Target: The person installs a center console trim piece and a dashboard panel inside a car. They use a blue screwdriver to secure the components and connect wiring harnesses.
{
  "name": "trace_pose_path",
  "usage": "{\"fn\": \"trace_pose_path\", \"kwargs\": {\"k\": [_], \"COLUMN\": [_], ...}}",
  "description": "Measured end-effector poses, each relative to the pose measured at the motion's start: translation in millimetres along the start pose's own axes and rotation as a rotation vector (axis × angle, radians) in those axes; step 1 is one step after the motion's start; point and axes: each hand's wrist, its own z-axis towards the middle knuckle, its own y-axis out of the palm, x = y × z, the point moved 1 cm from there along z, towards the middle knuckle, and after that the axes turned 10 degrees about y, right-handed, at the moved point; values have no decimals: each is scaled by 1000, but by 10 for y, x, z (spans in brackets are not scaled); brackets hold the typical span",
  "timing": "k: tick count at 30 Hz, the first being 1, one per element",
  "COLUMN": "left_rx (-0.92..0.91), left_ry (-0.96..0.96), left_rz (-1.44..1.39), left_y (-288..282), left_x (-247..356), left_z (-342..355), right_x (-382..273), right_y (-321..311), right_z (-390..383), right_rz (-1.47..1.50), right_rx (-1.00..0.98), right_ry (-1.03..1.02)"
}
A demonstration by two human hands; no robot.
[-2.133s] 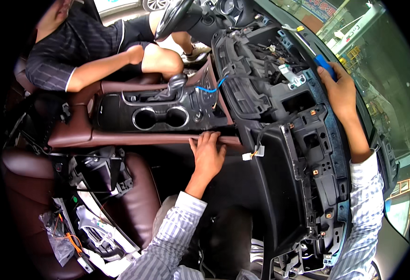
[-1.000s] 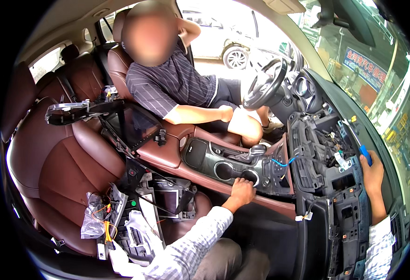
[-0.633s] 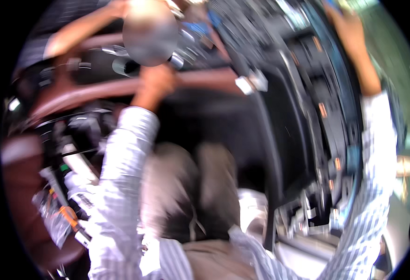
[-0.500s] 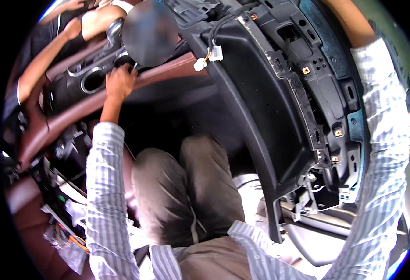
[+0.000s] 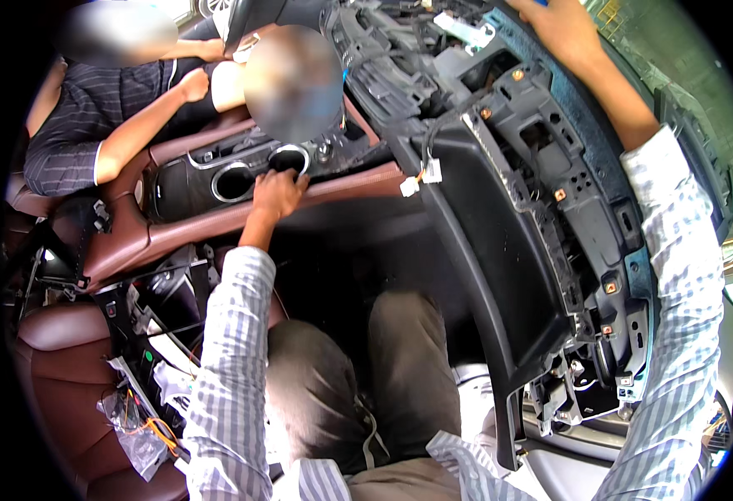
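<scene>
My left hand (image 5: 278, 194) rests on the near edge of the centre console (image 5: 189, 179), beside its two silver-rimmed cup holders. Its fingers curl over that edge. My right arm reaches far along the windscreen side of the stripped dashboard (image 5: 579, 159). At the top rim of the view, my right hand (image 5: 563, 33) is partly cut off, with a small bit of something blue at its fingers; the kind cannot be made out. White connectors (image 5: 422, 178) on a short cable hang at the near side of the dashboard.
A co-worker in a dark striped shirt (image 5: 103, 108) sits across the console, and another person's blurred head (image 5: 294, 83) is close to my left hand. Loose trim and wires (image 5: 145, 426) in a plastic bag lie on the brown seat (image 5: 61, 376). A black dashboard panel (image 5: 500, 242) borders my knees.
The view has shifted, so the console and dashboard appear lower and farther right. My right hand has come into view. My left hand stays at the console's edge, near the cup holders.
</scene>
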Motion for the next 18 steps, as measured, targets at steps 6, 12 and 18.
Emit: {"fn": "trace_pose_path", "kwargs": {"k": [6, 12, 18], "left_rx": [131, 226, 290], "left_ry": [-80, -100, -57], "left_rz": [-54, -74, -38], "left_y": [-161, -100, -13], "left_x": [238, 199, 334], "left_z": [-4, -110, -7], "right_x": [99, 58, 119], "right_y": [-13, 15, -123], "right_z": [74, 62, 5], "right_rz": [-20, 10, 83], "right_rx": [-120, -127, -131], "right_ry": [80, 93, 224]}}
